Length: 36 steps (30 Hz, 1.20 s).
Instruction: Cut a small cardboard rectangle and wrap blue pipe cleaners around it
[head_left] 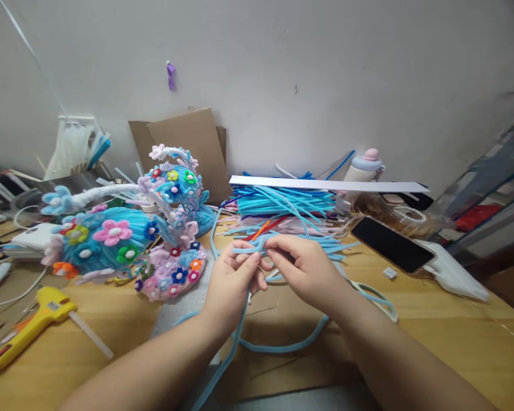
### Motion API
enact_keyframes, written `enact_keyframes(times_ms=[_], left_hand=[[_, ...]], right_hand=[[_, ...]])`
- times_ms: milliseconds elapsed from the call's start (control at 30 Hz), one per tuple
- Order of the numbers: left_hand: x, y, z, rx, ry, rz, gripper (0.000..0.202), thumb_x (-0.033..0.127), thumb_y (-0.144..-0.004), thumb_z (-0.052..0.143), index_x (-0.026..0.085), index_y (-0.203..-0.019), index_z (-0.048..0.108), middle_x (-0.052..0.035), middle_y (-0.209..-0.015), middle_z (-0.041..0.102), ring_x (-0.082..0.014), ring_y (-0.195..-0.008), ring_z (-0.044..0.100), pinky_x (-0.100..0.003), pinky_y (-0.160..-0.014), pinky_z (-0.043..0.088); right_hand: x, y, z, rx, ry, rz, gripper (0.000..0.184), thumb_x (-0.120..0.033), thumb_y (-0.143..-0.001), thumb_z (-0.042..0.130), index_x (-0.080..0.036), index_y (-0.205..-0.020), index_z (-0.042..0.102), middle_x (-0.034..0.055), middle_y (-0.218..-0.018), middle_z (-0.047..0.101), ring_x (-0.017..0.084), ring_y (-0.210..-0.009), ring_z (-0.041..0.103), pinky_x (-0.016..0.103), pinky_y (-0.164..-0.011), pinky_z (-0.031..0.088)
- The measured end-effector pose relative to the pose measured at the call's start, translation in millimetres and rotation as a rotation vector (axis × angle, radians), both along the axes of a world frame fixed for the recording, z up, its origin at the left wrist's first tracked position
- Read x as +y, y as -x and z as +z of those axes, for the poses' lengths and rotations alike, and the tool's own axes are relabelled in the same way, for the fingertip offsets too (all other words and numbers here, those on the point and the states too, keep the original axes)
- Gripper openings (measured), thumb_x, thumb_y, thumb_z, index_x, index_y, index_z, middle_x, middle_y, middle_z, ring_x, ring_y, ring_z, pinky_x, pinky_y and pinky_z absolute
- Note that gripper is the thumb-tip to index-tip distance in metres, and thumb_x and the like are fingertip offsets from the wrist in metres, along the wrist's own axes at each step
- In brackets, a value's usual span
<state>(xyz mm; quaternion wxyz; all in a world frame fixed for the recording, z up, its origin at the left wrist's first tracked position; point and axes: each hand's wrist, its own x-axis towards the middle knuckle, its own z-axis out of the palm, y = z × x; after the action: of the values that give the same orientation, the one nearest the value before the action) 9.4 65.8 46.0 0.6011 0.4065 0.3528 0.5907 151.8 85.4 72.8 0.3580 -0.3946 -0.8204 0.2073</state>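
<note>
My left hand (pixel 233 279) and my right hand (pixel 304 265) meet over the middle of the table, both pinched on a light blue pipe cleaner (pixel 251 246) that is bent into small loops between the fingertips. Its long tail (pixel 282 345) hangs down and curls across the cardboard sheet in front of me. Just behind the hands lies a heap of blue, pink and red pipe cleaners (pixel 282 205). To the left stands a blue pipe-cleaner ornament covered with small coloured flowers (pixel 124 234).
A yellow glue gun (pixel 29 325) lies at the near left. A black phone (pixel 389 244) rests on the right, with scissors (pixel 374 294) beside my right wrist. A long white strip (pixel 325 184), a bottle (pixel 366 165) and cardboard pieces (pixel 188 142) stand by the wall.
</note>
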Motion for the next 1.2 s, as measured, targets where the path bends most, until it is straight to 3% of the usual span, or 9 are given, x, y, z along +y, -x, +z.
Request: enact_keyframes(times_ms=[200,367,533,700,833,1200], left_hand=[[0.2,1.3,-0.9,0.026,-0.036,0.054,0.023,0.029,-0.077,0.065,0.017,-0.088,0.048,0.0008,-0.066,0.065,-0.0072,-0.045,0.054,-0.016,-0.042,0.034],[0.4,1.6,-0.6,0.052,-0.033,0.016,0.019,0.029,-0.079,0.062,0.015,-0.088,0.053,-0.0001,-0.068,0.064,-0.0066,-0.044,0.054,-0.016,-0.042,0.033],[-0.6,0.5,-0.1,0.046,-0.019,0.004,0.020,0.030,-0.076,0.064,0.016,-0.085,0.055,0.0001,-0.068,0.064,-0.0071,-0.043,0.054,-0.017,-0.041,0.032],[-0.8,0.5,-1.8,0.043,-0.015,-0.029,0.019,0.030,-0.076,0.064,0.017,-0.084,0.053,0.0008,-0.067,0.065,-0.0070,-0.040,0.054,-0.017,-0.039,0.029],[-1.1,0.0,-3.5,0.024,-0.013,-0.040,0.024,0.027,-0.077,0.064,0.020,-0.093,0.047,0.0030,-0.066,0.065,-0.0078,-0.038,0.055,-0.016,-0.037,0.027],[-2.8,-0.8,-7.2,0.096,-0.055,-0.068,0.017,0.028,-0.082,0.059,0.018,-0.093,0.049,0.0019,-0.071,0.065,-0.0065,-0.039,0.054,-0.017,-0.037,0.027]], right_hand=[[-0.4,-1.9,-1.0,0.027,0.010,-0.049,0.014,-0.020,-0.088,0.046,-0.021,-0.088,0.060,0.0005,-0.078,0.064,0.015,-0.069,0.057,0.025,-0.062,0.040],[-0.5,-2.2,-1.3,0.074,0.013,-0.040,0.019,-0.020,-0.088,0.047,-0.022,-0.099,0.062,0.0014,-0.086,0.067,0.015,-0.074,0.059,0.025,-0.063,0.042],[-1.7,-0.6,-1.5,0.070,0.061,-0.042,0.015,-0.024,-0.087,0.049,-0.021,-0.094,0.061,-0.0015,-0.070,0.063,0.012,-0.057,0.053,0.023,-0.051,0.037],[-2.6,-0.6,-1.2,0.053,0.073,-0.026,0.013,-0.023,-0.087,0.049,-0.021,-0.090,0.061,0.0003,-0.075,0.065,0.014,-0.066,0.057,0.025,-0.058,0.040],[-2.5,-0.5,0.1,0.038,0.073,-0.009,0.011,-0.021,-0.087,0.048,-0.021,-0.085,0.059,-0.0001,-0.073,0.064,0.014,-0.066,0.057,0.025,-0.061,0.041],[-1.7,1.4,-2.7,0.154,0.192,-0.036,0.012,-0.030,-0.086,0.053,-0.021,-0.086,0.061,-0.0004,-0.071,0.064,0.014,-0.062,0.059,0.024,-0.056,0.043]])
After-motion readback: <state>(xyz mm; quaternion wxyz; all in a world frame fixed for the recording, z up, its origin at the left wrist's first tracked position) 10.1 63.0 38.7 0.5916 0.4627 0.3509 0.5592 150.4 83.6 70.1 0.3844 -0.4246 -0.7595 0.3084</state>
